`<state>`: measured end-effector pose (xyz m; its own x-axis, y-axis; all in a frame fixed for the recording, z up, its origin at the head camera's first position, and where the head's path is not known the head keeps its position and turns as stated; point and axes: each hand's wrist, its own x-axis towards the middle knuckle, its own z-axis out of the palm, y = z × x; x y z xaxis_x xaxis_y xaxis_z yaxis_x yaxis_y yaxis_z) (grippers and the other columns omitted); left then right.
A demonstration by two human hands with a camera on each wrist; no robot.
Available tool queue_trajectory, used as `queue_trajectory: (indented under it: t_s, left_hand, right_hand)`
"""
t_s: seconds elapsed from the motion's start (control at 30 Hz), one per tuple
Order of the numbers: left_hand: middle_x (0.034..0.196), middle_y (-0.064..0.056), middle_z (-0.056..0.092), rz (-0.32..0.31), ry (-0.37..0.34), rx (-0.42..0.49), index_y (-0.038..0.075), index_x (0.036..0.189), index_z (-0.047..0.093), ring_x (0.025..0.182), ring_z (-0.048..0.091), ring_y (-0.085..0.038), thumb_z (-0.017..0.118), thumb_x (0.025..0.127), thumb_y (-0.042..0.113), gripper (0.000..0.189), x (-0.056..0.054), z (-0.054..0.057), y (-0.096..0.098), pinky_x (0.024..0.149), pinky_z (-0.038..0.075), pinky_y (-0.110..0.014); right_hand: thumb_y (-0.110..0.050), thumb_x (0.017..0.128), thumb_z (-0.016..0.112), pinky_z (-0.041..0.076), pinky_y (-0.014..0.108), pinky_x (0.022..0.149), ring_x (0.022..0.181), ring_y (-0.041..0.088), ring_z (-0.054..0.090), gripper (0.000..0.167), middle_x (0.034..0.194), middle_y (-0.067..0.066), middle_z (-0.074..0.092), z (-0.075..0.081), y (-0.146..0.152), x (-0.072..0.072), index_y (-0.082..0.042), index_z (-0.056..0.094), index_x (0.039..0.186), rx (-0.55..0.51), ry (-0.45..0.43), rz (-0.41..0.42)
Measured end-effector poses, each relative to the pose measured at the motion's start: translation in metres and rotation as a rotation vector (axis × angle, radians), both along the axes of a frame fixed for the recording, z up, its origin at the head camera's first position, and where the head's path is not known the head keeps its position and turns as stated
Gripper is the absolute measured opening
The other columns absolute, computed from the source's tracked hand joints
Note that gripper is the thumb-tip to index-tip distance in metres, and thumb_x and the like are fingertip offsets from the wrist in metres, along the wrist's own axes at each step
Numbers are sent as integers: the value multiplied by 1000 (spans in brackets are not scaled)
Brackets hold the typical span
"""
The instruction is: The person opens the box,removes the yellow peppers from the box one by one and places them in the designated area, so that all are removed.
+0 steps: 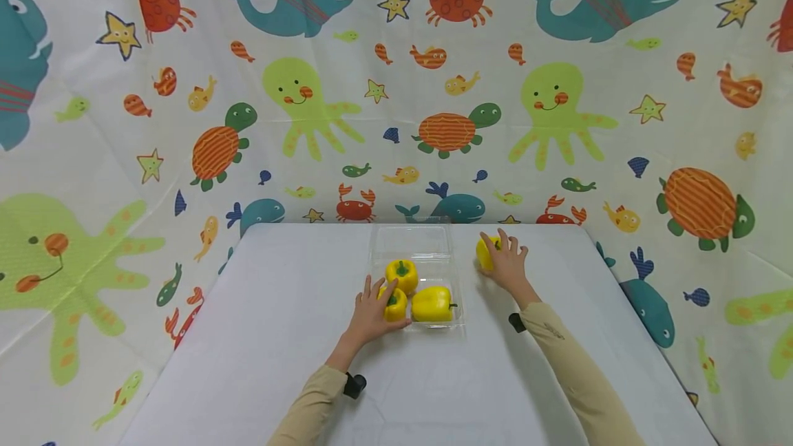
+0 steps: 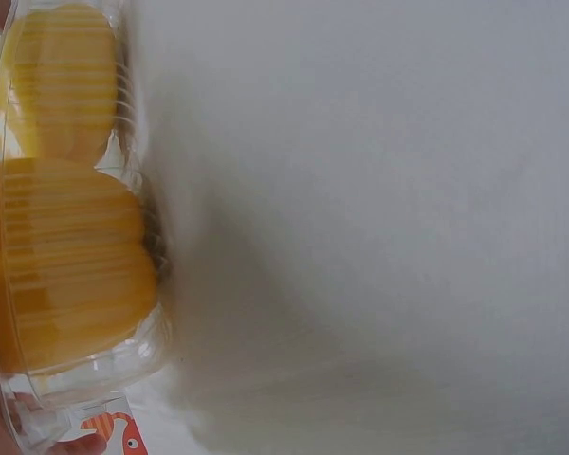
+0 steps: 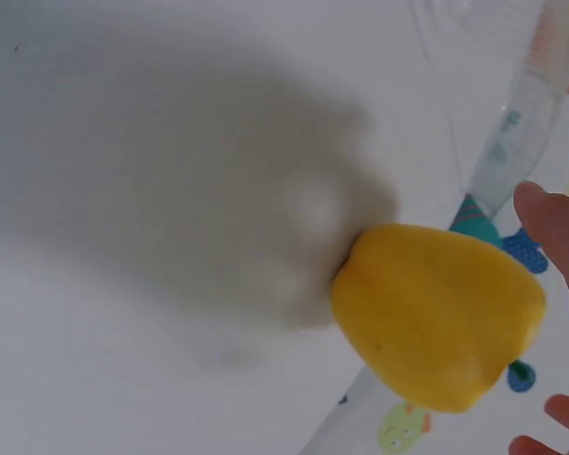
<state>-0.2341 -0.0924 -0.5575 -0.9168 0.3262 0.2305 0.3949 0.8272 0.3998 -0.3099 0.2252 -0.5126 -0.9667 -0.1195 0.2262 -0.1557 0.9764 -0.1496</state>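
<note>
A clear plastic clamshell box [image 1: 458, 325] stands with its lid back, three yellow bell peppers in it. My left hand [image 1: 372, 319] spreads around the left front pepper [image 1: 395, 307], thumb by the near rim; whether it touches the pepper is hard to tell. Beside it lies a pepper [image 1: 432, 304] on its side, and behind is one with its stem up [image 1: 403, 274]. To the right of the box, my right hand [image 1: 509, 268] reaches around another yellow bell pepper [image 3: 436, 318]. In the right wrist view its thumb [image 3: 550, 218] and fingers show apart from that pepper.
The white table [image 1: 266, 336] carries the box at its far middle. The raised clear lid [image 1: 411, 243] lies toward the back edge, close to a curtain [image 1: 384, 157] printed with sea animals. Black straps with cameras sit on both wrists.
</note>
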Motion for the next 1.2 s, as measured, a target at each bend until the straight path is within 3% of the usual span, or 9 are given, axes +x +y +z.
queue_trajectory:
  t_s: [0.27, 0.43, 0.77, 1.2]
  left_hand:
    - [138, -18, 35, -3, 3, 4, 22, 138, 32, 132, 16, -47, 62, 68, 62, 86, 0, 0, 0, 94, 29, -62]
    - [139, -17, 34, -2, -11, 0, 23, 139, 31, 133, 14, -46, 61, 69, 64, 86, 0, 0, 1, 95, 28, -62]
    - [140, -17, 33, 2, -27, -3, 23, 139, 30, 134, 13, -45, 61, 69, 63, 86, 1, 2, 0, 96, 27, -62]
    - [141, -17, 32, 9, -40, -4, 23, 139, 30, 134, 12, -45, 61, 69, 63, 87, 2, 4, 1, 97, 26, -63]
  right_hand:
    - [-37, 72, 71, 25, 63, 89, 117, 44, 28, 77, 139, 22, 24, 8, -11, 13, -18, 34, 136, -29, 28, 27]
    - [-37, 73, 70, 29, 59, 87, 115, 42, 33, 73, 137, 22, 29, 8, -20, 22, -14, 38, 134, -28, 100, 92]
    - [-33, 79, 66, 31, 57, 90, 114, 38, 37, 65, 138, 17, 33, 10, -38, 37, -14, 38, 134, -60, 139, 185]
    - [-34, 80, 63, 32, 52, 88, 114, 31, 40, 64, 136, 13, 37, 2, -51, 54, -14, 36, 135, -11, 187, 330]
